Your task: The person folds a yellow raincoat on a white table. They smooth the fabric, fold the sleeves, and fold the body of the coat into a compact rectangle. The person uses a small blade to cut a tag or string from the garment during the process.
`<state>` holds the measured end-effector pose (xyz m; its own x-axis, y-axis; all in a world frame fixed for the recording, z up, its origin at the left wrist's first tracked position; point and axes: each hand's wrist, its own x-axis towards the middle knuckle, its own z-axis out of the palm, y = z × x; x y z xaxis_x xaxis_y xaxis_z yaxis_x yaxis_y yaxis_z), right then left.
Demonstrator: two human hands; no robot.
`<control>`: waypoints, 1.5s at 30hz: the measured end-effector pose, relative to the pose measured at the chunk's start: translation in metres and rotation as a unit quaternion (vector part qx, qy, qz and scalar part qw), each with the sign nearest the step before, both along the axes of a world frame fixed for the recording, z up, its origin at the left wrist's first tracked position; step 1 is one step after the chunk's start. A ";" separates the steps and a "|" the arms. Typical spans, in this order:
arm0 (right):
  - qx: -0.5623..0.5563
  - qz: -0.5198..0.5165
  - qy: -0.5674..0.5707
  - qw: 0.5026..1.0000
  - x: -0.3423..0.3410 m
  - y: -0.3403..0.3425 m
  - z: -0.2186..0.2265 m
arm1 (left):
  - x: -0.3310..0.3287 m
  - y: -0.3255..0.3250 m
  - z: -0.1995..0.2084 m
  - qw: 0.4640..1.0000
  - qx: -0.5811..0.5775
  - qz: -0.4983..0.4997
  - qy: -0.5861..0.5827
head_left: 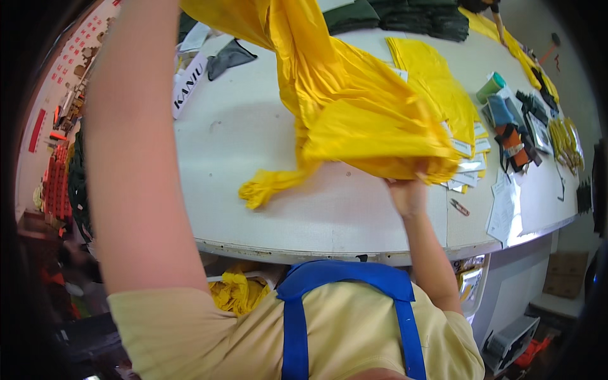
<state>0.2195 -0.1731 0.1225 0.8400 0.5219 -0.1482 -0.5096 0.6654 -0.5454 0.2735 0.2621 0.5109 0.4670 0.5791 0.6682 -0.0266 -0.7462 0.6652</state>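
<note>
A thin, shiny yellow garment (pixel 354 126) is stretched and lifted over the white table (pixel 253 126), partly blurred by motion. My right hand (pixel 408 193) grips its near right edge, with the fingers mostly hidden by the cloth. A bunched, sleeve-like end hangs down toward the table on the left. My left arm reaches up across the left side, and its hand is beyond the top edge, out of sight. Just past my right hand lies a stack of folded yellow garments (pixel 427 76) with white cards (pixel 472 164) among them.
Small thread snips (pixel 460 207) and a paper sheet (pixel 503 212) lie at right, near a green-topped container (pixel 492 87). Dark green folded cloth (pixel 418 19) is stacked at the back. Another person (pixel 497 19) works at the far right. Yellow cloth (pixel 239 292) fills a bin below the table edge.
</note>
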 end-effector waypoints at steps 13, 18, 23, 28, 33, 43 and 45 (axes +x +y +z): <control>-0.440 0.090 -0.252 0.857 -0.068 0.100 -0.116 | -0.163 -0.094 -0.454 0.870 -0.386 -0.221 0.212; -0.347 0.236 -0.123 0.899 -0.067 0.107 -0.057 | -0.161 -0.109 -0.447 0.911 -0.152 -0.248 0.291; -0.461 0.365 -0.308 0.748 -0.075 0.075 0.010 | -0.173 -0.097 -0.454 0.903 -0.275 -0.224 0.242; -0.606 0.201 -0.364 0.678 -0.015 0.053 0.035 | -0.206 -0.097 -0.449 0.923 -0.288 -0.135 0.216; -0.676 0.093 -0.574 0.452 0.001 0.117 -0.001 | -0.219 -0.124 -0.453 0.928 -0.253 -0.157 0.224; -0.780 -0.153 -0.388 0.468 0.084 -0.077 -0.125 | -0.226 -0.264 -0.479 0.647 -0.698 -0.216 0.217; -0.881 -0.136 -0.348 0.291 0.117 -0.201 -0.173 | -0.217 -0.265 -0.491 0.631 -0.718 -0.218 0.197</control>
